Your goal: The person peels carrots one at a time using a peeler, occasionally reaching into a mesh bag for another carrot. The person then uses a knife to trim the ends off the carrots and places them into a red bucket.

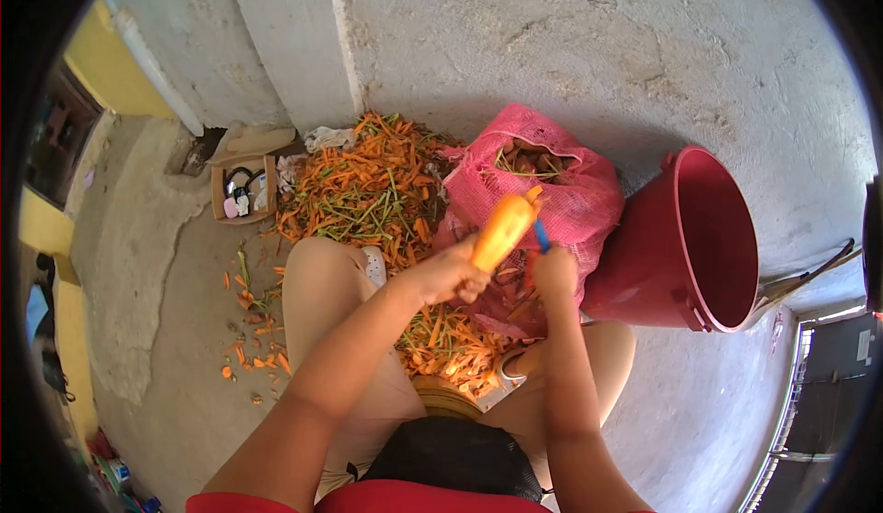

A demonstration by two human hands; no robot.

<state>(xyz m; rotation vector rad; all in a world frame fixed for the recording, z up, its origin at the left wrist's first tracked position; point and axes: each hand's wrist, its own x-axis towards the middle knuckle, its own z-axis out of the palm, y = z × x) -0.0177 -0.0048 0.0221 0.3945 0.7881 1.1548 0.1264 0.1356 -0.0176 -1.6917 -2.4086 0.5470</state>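
A large peeled orange carrot (504,232) is gripped near its lower end by my left hand (449,275), its other end pointing up and to the right. Close on its right, my right hand (556,274) is closed around a blue-handled tool (542,236); most of the tool is hidden or blurred. Behind both hands stands a pink mesh sack (589,189), open at the top with brownish roots (531,161) inside. A big heap of orange peelings and green stems (363,186) lies left of the sack, and more peelings (451,347) lie between my legs.
A red bucket (635,255) leans to the right of the sack, its mouth facing right. On the left, a cardboard box (219,193) holds small items and a black cable. A rough wall (589,44) rises behind. Scattered scraps (259,361) lie by my left leg.
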